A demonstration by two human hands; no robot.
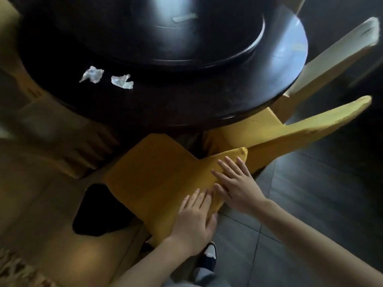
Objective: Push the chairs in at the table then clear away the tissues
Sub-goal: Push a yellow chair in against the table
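Dim dining room, dark tile floor (310, 204).
Counter (186, 100): round, dark, glossy, with a raised turntable (165, 38) at its centre.
Chairs: yellow-covered. Near chair (157, 172) sits directly before you, its seat front close to the counter edge but mostly not yet under it. Second chair (300, 125) to the right, seat partly under the edge. A third (51, 129) blurred at left, and a pale-backed one (342, 50) at far right.
Left hand (194, 220): grip flat, fingers straight, pressing the near chair's back; it holds nothing.
Right hand (234, 183): grip likewise flat and spread on the same chair back, just beside the left.
Tissues (107, 77): two crumpled white pieces on the counter, left of centre, near each other, well apart from your hands.
Step in hand, as judged: pushing in the near chair. Next you likely need a steady forward shove, then the remaining chairs; the tissues come last.
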